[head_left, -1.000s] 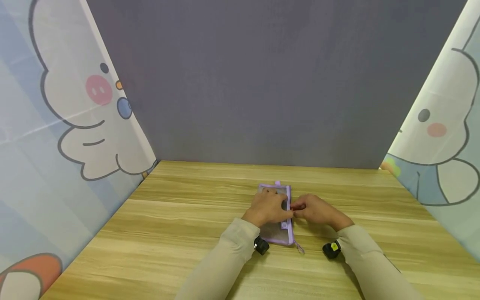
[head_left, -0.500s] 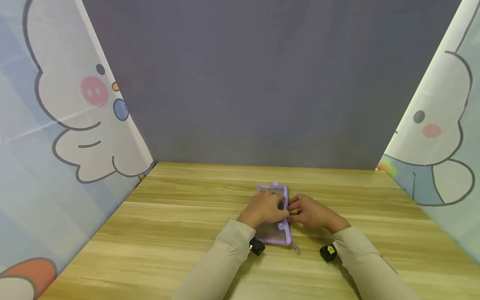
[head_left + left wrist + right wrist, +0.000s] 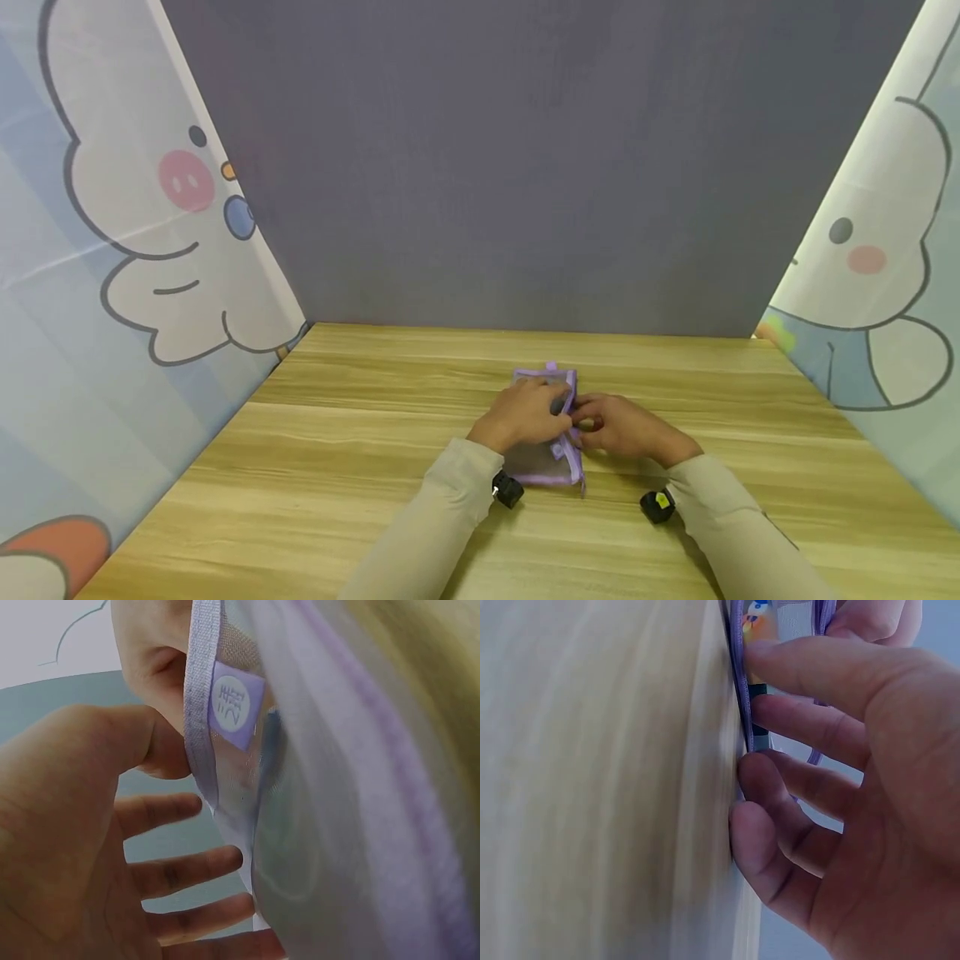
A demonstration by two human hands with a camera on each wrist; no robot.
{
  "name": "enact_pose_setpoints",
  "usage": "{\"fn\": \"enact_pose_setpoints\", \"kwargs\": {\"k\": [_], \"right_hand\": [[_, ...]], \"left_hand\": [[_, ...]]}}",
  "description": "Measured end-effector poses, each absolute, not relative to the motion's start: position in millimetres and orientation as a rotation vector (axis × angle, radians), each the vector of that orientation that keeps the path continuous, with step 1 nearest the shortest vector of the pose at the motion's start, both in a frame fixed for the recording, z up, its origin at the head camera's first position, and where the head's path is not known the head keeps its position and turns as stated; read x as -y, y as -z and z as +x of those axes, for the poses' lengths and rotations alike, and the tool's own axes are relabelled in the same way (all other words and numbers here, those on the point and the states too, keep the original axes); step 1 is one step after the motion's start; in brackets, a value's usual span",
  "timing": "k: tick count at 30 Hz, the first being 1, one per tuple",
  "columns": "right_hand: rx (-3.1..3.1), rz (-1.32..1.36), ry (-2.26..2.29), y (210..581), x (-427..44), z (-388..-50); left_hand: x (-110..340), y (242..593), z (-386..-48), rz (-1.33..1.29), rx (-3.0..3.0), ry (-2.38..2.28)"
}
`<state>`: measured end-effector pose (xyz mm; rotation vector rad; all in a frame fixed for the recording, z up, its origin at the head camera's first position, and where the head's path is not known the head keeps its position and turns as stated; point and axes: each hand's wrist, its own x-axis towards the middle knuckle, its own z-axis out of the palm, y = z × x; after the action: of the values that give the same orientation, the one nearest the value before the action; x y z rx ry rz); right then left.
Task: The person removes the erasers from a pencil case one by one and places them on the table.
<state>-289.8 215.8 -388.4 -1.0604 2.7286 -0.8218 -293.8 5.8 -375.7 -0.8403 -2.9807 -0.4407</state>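
A mesh zip pouch [image 3: 536, 462] with purple trim lies on the table under my left hand [image 3: 522, 414]. Its fingers spread over the pouch while the thumb hooks the purple mouth edge [image 3: 201, 697], lifting it beside a small purple tag [image 3: 236, 705]. At the mouth, my right hand [image 3: 628, 429] holds a narrow item [image 3: 762, 628] with an orange cartoon print and a dark band, thumb and fingertips against it. Part of that item sits between the pouch's two edges; the rest is hidden. Something dark shows through the mesh near my left fingers.
The wood-grain table [image 3: 337, 467] stretches around both hands. A dark grey panel [image 3: 525, 167] stands along its far edge, and cartoon-printed sheets [image 3: 142, 317] rise at the sides. Black wrist cameras [image 3: 507, 490] hang under both sleeves.
The pouch's purple mouth edge has shifted left and bent upward under my left thumb. My right fingertips have followed it slightly left, and the pouch's end loop has turned.
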Motion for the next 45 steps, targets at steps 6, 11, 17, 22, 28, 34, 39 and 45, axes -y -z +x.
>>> {"fn": "enact_pose_setpoints", "kwargs": {"k": [6, 11, 17, 22, 28, 34, 39, 45], "right_hand": [[-2.737, -1.07, 0.798, 386, -214, -289], [-2.794, -1.088, 0.714, 386, -212, -288], [-2.837, -1.134, 0.624, 386, -210, -286], [-2.866, -1.139, 0.559, 383, -209, -283], [-2.864, -1.059, 0.513, 382, -210, -281], [-2.864, -1.036, 0.492, 383, -211, -279], [-2.873, -1.005, 0.5, 382, -209, -278], [-2.843, -0.991, 0.521, 380, -209, -277]], "left_hand": [[-3, 373, -294, -0.898, 2.97, 0.475], [-3, 373, -294, -0.919, 2.965, 0.478], [-5, 375, -294, -0.932, 2.941, 0.435], [-4, 375, -292, -0.915, 2.921, 0.455], [-3, 377, -291, -0.864, 2.943, 0.516], [-2, 377, -291, -0.855, 2.927, 0.519], [2, 377, -292, -0.844, 2.924, 0.547], [9, 379, -294, -0.844, 2.918, 0.588]]}}
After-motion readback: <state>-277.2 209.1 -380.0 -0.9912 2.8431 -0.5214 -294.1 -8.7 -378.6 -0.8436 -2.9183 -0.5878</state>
